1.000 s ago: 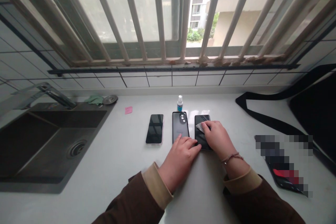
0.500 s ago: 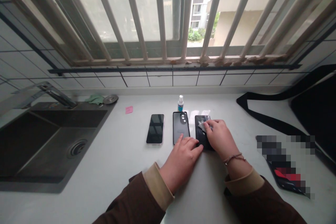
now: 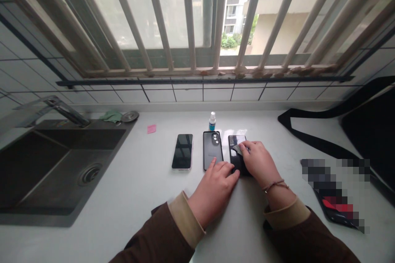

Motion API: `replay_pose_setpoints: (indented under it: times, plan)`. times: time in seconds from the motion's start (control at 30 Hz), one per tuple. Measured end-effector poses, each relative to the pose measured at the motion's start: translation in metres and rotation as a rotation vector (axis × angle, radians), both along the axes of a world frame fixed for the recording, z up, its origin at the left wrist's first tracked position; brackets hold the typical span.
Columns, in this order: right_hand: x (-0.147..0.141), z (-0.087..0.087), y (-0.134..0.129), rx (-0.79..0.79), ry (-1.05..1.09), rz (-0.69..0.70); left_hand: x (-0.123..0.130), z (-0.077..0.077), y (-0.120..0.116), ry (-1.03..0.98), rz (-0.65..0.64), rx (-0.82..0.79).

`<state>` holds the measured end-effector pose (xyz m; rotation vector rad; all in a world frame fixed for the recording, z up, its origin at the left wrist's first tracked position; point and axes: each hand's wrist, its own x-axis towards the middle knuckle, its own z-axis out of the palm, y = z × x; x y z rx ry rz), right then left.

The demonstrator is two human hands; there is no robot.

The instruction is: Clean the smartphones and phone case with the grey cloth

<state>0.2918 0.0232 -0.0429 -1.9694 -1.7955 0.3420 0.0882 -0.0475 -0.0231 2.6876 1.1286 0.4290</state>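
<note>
A black phone (image 3: 233, 155) lies on the counter, largely covered by my hands. My right hand (image 3: 260, 163) is closed in a pinch on a small grey wiping cloth (image 3: 237, 148), pressed to the phone's glossy surface. At the lower left corner of that phone, my left hand (image 3: 215, 187) holds it with thumb and index finger. Its other fingers reach over the lower end of a black phone case (image 3: 212, 152) with camera openings; whether a phone is inside I cannot tell. Farther left lies another phone (image 3: 182, 152), dark screen up.
A small white spray bottle (image 3: 212, 122) stands behind the case. To the left are a pink sticky note (image 3: 151, 129), a sink (image 3: 101, 168) with a faucet (image 3: 69, 111), and a green cloth (image 3: 111, 116). A black strap (image 3: 321, 141) and a blurred dark object (image 3: 336, 209) lie right.
The grey cloth has shifted a little under my right fingers, and the phone beneath has slid very slightly left. My left hand stays nearly still.
</note>
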Motion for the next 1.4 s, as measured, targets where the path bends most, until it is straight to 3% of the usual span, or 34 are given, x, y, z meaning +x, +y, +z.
replay_pose_setpoints:
  times: [0.27,0.37,0.43,0.5,0.6,0.67,0.73,0.87,1.1,1.2,1.3,1.4]
  plan:
    - [0.000,0.001,-0.002,0.027,0.007,-0.018,0.002,-0.002,-0.001,-0.054,0.000,0.002]
    - [-0.002,0.013,-0.004,0.145,0.110,-0.043,0.001,0.001,0.000,-0.226,0.018,-0.035]
    - [-0.007,0.024,-0.007,0.192,0.285,0.030,-0.001,0.004,0.002,-0.420,0.080,-0.087]
    - [-0.014,0.033,-0.013,0.103,0.556,0.174,-0.004,0.006,0.006,-0.639,0.183,-0.191]
    - [-0.029,0.040,-0.024,-0.140,0.961,0.319,-0.009,0.008,0.012,-0.922,0.308,-0.500]
    - [-0.037,0.040,-0.030,-0.251,1.073,0.345,-0.011,0.007,0.015,-1.024,0.340,-0.678]
    - [-0.043,0.038,-0.034,-0.311,1.106,0.358,-0.013,0.007,0.017,-1.069,0.369,-0.731]
    - [-0.046,0.038,-0.034,-0.357,1.249,0.374,-0.015,0.013,0.017,-1.130,0.413,-0.684]
    - [-0.045,0.043,-0.037,-0.564,1.353,0.610,-0.021,0.030,0.011,-1.117,0.392,-0.598]
    - [-0.045,0.039,-0.037,-0.562,1.427,0.546,-0.022,0.031,0.010,-1.126,0.369,-0.597]
    - [-0.046,0.036,-0.034,-0.531,1.505,0.449,-0.023,0.030,0.011,-1.054,0.427,-0.534]
    - [-0.045,0.034,-0.029,-0.383,1.513,0.284,-0.025,0.027,0.013,-0.865,0.462,-0.316]
